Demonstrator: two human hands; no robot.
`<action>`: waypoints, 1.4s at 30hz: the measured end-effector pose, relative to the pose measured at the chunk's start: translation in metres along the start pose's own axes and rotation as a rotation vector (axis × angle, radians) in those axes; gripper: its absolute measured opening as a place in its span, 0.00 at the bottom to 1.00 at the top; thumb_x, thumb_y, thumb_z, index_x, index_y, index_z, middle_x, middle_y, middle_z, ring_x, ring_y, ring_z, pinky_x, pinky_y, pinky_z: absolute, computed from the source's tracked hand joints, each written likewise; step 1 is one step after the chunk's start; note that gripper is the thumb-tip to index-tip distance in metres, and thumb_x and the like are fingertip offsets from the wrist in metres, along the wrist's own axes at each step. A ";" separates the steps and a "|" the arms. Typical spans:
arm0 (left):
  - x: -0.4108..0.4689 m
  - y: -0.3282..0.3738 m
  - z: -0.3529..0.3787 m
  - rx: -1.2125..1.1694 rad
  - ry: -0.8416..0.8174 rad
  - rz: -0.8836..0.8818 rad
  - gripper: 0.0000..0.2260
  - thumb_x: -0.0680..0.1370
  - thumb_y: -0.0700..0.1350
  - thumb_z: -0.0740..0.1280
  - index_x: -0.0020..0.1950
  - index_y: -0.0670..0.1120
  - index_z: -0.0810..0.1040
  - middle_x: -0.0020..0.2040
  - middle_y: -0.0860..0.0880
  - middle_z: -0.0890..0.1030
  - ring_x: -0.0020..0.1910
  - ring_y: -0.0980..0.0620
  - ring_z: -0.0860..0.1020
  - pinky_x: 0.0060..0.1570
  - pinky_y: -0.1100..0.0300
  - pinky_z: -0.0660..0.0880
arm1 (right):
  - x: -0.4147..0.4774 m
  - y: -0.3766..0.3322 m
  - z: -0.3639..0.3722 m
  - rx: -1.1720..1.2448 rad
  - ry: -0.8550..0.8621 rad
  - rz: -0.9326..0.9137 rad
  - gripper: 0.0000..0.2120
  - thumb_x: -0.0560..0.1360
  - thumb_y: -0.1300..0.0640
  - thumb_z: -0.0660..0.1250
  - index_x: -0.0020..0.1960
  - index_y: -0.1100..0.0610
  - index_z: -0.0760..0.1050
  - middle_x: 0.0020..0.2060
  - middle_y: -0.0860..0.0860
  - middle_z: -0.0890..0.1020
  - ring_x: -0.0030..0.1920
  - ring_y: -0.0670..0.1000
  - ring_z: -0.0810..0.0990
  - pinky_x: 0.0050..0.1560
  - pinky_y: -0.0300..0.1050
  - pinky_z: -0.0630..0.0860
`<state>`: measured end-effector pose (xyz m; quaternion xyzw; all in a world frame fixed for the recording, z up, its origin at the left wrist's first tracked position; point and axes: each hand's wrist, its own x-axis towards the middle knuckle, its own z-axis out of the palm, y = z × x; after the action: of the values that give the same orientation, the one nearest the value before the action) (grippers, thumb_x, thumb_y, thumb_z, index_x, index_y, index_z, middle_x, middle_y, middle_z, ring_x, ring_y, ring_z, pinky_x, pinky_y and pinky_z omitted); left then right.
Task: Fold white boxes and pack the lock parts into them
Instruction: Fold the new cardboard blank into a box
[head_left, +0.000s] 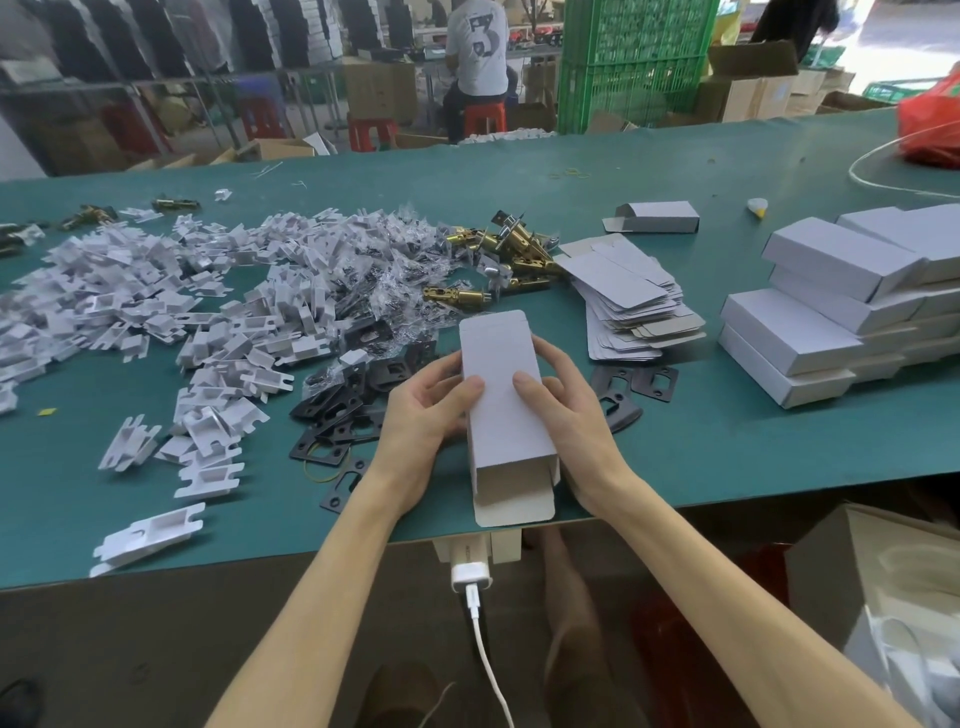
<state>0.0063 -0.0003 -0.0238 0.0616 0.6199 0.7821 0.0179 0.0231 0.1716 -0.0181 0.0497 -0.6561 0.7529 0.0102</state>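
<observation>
A tall white cardboard box (501, 395), folded into a tube, is held just above the near edge of a green surface (727, 441). Its near end is open, with one flap hanging towards the viewer; the inside is shadowed and whatever it may contain cannot be made out. The far end's flap stands up, rounded at the corners.

Most of the fingers are hidden under and behind the box. The left hand (421, 415) grips its left side, thumb pressed flat on the top face. The right hand (566, 415) mirrors it on the right side, thumb on top and fingers curled round the edge. Both forearms reach in from the bottom of the view.

Flat black metal plates (343, 400) lie partly covered by the hands. Left of them spreads a heap of white plastic inserts (182, 301), cut off at the left edge. Beyond are crinkled clear bags (395, 280), their contents too small to tell, and brass latch bolts (514, 254). To the right sits a slumped stack of flat white box blanks (634, 306), then stacked closed white boxes (831, 312), cut off at the right edge.
</observation>
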 end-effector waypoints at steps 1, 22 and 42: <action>0.000 0.000 0.000 0.004 0.001 -0.001 0.17 0.78 0.45 0.74 0.67 0.48 0.81 0.60 0.43 0.86 0.56 0.44 0.86 0.53 0.49 0.85 | 0.000 0.000 0.000 0.013 0.009 0.009 0.23 0.79 0.49 0.70 0.73 0.44 0.69 0.53 0.59 0.84 0.51 0.57 0.85 0.53 0.53 0.83; -0.002 0.001 0.002 0.143 0.102 0.076 0.12 0.84 0.40 0.67 0.64 0.48 0.85 0.60 0.43 0.84 0.54 0.42 0.79 0.63 0.30 0.76 | -0.002 -0.001 0.000 -0.021 -0.045 0.012 0.12 0.81 0.54 0.69 0.64 0.50 0.77 0.50 0.57 0.85 0.49 0.61 0.85 0.49 0.59 0.83; -0.005 0.002 0.004 0.111 0.052 0.062 0.13 0.83 0.38 0.67 0.66 0.48 0.83 0.61 0.46 0.85 0.56 0.49 0.81 0.61 0.43 0.78 | -0.004 -0.005 0.000 -0.008 -0.023 0.025 0.13 0.80 0.54 0.69 0.64 0.52 0.75 0.51 0.61 0.84 0.49 0.62 0.85 0.52 0.62 0.82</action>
<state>0.0116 0.0025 -0.0210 0.0613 0.6603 0.7480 -0.0255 0.0278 0.1726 -0.0131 0.0502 -0.6598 0.7498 -0.0064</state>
